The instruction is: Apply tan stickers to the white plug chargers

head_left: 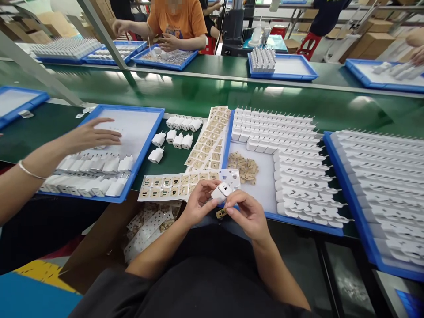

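Note:
My left hand grips a white charger plug, its face with a dark port slot turned up. Close beside it, my right hand pinches a small tan sticker with cut-out slots between thumb and finger, just below the plug. Under and left of my hands lies a sheet of tan stickers, partly peeled at its right end. More sticker sheets are stacked behind it. A blue-rimmed tray on the right holds rows of white plugs and a pile of tan pieces.
Loose plugs stand on the green table left of the sheets. A co-worker's hand reaches over another blue tray with plugs. A full tray of plugs is at far right. Across the belt, a person in orange works over trays.

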The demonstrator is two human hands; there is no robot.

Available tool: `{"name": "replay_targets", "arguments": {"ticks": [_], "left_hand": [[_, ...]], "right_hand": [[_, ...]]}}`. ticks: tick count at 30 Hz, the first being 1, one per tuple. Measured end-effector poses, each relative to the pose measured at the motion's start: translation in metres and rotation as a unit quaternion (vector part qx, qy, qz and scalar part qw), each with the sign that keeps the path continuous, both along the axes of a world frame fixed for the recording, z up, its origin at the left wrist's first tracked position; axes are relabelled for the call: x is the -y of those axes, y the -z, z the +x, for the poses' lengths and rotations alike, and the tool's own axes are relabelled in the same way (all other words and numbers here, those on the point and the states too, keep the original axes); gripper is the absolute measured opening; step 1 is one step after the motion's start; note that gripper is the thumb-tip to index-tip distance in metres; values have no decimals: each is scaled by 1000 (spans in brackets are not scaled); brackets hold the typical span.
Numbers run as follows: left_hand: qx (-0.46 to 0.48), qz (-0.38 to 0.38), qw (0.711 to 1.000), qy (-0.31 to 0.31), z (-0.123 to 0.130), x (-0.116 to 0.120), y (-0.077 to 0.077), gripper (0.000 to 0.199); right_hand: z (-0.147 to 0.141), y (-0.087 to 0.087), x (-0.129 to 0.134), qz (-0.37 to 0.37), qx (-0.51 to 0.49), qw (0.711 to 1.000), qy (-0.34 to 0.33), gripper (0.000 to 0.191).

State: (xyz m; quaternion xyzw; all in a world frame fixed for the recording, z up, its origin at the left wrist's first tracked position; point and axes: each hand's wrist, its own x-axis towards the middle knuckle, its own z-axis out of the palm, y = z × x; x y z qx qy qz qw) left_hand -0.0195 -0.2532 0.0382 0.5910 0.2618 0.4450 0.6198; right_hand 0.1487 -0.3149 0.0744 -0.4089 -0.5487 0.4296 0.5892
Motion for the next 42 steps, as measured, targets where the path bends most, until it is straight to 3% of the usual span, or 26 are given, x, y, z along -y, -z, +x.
{"name": "replay_targets", "arguments": {"ticks": [4, 9, 13, 25, 42], "left_hand": [[-28, 5, 998, -51, -4, -2, -2, 46], [-92, 180, 975, -94, -8, -1, -12, 47], [-116, 262, 951, -116, -7, 0, -20, 50], [-125, 252, 954, -104, -9, -1, -21, 52], [-137, 245, 956, -89, -12, -1, -23, 50]], "right_hand": [[-1, -1, 1, -30, -18, 999, -7, 2], [-9, -1, -6, -68, -131, 981, 123, 4], [-13, -3, -13, -105, -156, 973, 131, 5], [-11, -4, -14, -143, -166, 968, 119, 6], [-12, -7, -11, -132, -143, 975, 107, 7]]}}
